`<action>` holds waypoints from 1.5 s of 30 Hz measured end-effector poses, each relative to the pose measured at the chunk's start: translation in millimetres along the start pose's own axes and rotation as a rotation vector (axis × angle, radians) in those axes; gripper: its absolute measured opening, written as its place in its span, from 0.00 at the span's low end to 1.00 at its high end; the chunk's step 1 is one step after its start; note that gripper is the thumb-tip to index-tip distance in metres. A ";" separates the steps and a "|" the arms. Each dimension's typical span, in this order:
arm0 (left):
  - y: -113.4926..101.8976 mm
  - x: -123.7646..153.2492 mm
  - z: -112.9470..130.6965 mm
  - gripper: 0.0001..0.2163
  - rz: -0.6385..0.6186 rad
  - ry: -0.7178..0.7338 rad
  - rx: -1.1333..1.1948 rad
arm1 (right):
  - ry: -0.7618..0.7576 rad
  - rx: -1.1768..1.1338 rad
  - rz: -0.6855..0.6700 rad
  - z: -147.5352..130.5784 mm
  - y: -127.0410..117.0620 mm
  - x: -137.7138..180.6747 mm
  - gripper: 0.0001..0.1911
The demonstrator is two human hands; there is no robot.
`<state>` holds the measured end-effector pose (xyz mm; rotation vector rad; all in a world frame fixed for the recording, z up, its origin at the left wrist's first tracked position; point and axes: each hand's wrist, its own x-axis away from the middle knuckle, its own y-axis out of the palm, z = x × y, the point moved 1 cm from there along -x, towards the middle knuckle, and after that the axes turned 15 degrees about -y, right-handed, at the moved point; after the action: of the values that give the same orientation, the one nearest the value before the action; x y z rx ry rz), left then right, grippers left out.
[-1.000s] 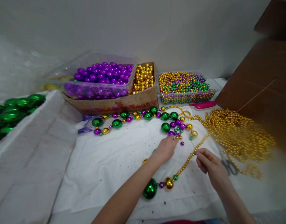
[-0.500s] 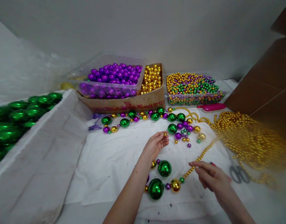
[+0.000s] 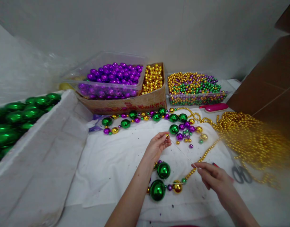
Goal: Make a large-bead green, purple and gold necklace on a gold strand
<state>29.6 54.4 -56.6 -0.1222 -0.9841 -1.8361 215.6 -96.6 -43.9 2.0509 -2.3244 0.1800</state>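
My left hand (image 3: 158, 145) pinches a small gold bead (image 3: 167, 135) between thumb and fingertips over the white cloth (image 3: 112, 164). From there a thin white thread (image 3: 182, 152) runs taut, down and right, to my right hand (image 3: 214, 176), whose thumb and forefinger are closed on it. Under and between the hands lies a beaded garland: a big green ball (image 3: 157, 190), another green ball (image 3: 163, 170), a gold ball (image 3: 177, 186) and a string of small gold beads (image 3: 205, 156). My left forearm hides part of it. Loose purple balls (image 3: 180, 136) lie just beyond my left hand.
A foam box of green balls (image 3: 33, 157) stands left. Behind are a tub of purple balls (image 3: 100, 85), a cardboard box (image 3: 116, 106) and a tub of mixed beads (image 3: 197, 100). Scissors (image 3: 241, 175) and a heap of gold bead strings (image 3: 249, 135) lie right.
The thread between my hands now shows more plainly, as a straight line. Both hands keep nearly the same place and grip. The view has shifted slightly.
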 end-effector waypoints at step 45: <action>-14.4 -3.6 -6.8 0.09 0.065 0.008 -0.066 | 0.052 -0.059 0.026 9.6 4.2 6.9 0.19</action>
<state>22.0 54.8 -71.1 -0.1854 -0.9041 -1.8089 211.0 -103.9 -53.0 1.9660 -2.2982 0.1625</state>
